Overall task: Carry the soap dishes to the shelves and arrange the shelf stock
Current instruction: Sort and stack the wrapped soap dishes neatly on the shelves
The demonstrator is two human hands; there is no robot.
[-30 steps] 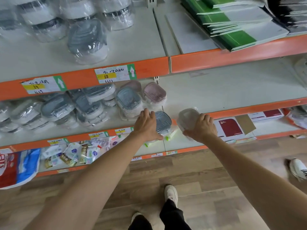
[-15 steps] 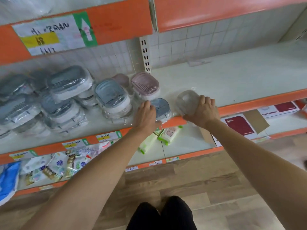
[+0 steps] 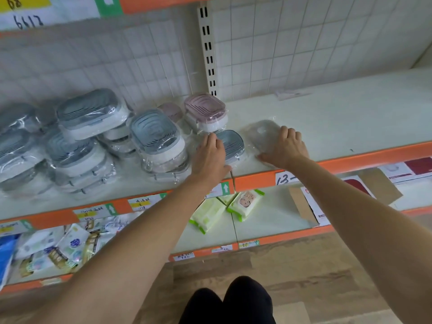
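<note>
Both forearms are bare and unsleeved; the legs wear black trousers.

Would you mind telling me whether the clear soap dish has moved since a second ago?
Yes. The clear soap dish, under the right hand, went from overhanging the orange shelf edge to lying further back on the shelf.
</note>
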